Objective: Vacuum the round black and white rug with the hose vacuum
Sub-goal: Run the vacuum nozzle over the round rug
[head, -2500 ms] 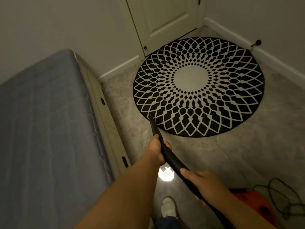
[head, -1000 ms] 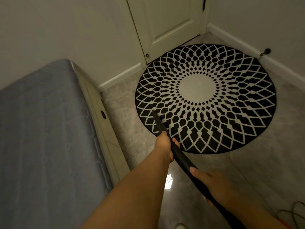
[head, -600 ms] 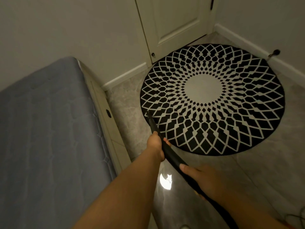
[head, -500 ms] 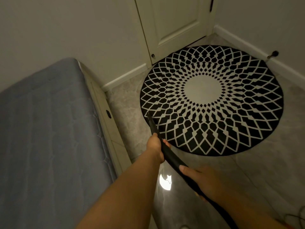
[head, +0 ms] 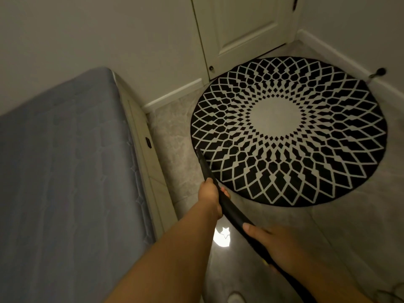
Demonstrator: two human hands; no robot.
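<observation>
Round black and white rug (head: 288, 130) lies flat on the grey tile floor (head: 349, 226), in the corner in front of a closed white door (head: 242, 29), its far right edge close to the baseboard (head: 341, 55). Black vacuum wand (head: 227, 206) runs diagonally from lower right up to the left; its narrow tip sits at the rug's near left edge, over the dark border, contact not clear enough to call. Left hand (head: 211, 197) grips the wand further forward, fingers curled round it with fingertips showing on the right side. Right hand (head: 271, 243) holds the wand lower down, thumb laid along the top, the other fingers wrapped under and mostly hidden. Both forearms bare. Bright spot of light (head: 222, 236) reflects off the tile between the two arms. Grey-blue quilted mattress (head: 65, 182) on a pale bed frame (head: 150, 169) fills the left side, just beside the left forearm. Small dark doorstop (head: 379, 72) on the right wall, just beyond the rug's edge. Bit of cord (head: 393, 291) at bottom right corner, blurry.
</observation>
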